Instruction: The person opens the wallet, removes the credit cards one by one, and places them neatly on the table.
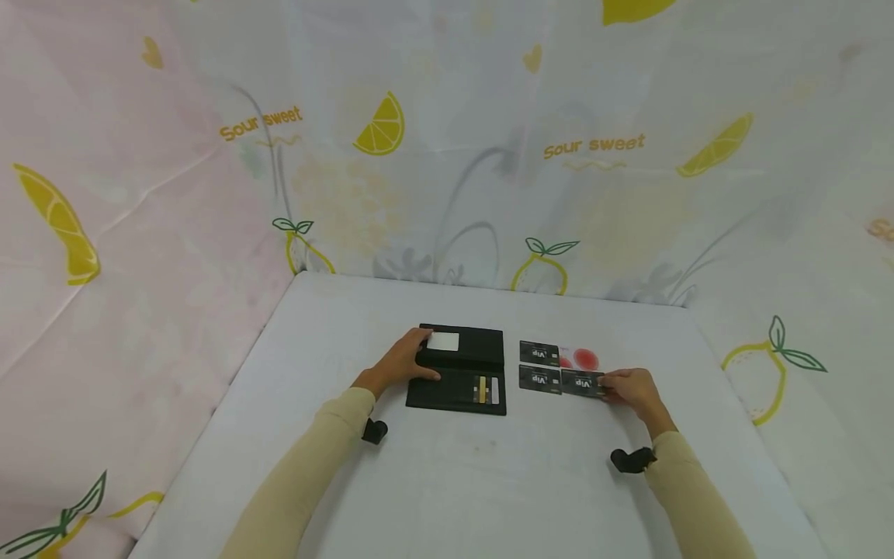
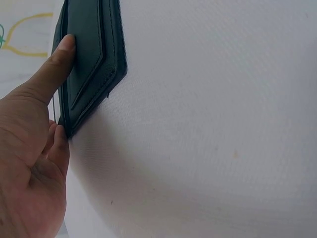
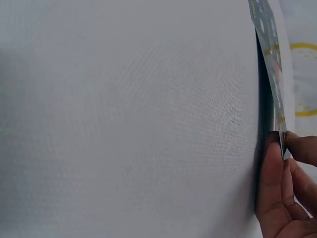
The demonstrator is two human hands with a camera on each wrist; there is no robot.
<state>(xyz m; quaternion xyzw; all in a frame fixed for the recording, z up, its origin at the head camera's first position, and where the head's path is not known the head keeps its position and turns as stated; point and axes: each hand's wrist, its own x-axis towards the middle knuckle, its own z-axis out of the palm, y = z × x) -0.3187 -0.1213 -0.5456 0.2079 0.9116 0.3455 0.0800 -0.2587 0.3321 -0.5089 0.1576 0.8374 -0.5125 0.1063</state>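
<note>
Table (image 1: 489, 481) white, cloth-covered. Wallet (image 1: 461, 369) open flat mid-table, left hand (image 1: 401, 363) on its left edge, thumb on top, fingers resting fairly straight. Three more cards just right of wallet. Right hand (image 1: 632, 390) pinches card (image 1: 582, 383) by right end, thumb under, fingertips above.

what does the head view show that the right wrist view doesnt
Only the head view shows the left hand resting on the open black wallet, a white card in its upper half, cards in its lower slots, two more dark Vip cards and a red-spotted card on the table.

Only the right wrist view shows, close up, the fingertips pinching the card's edge, with the card lifted off the cloth.

Both show the right hand holding the dark card over the white table.
</note>
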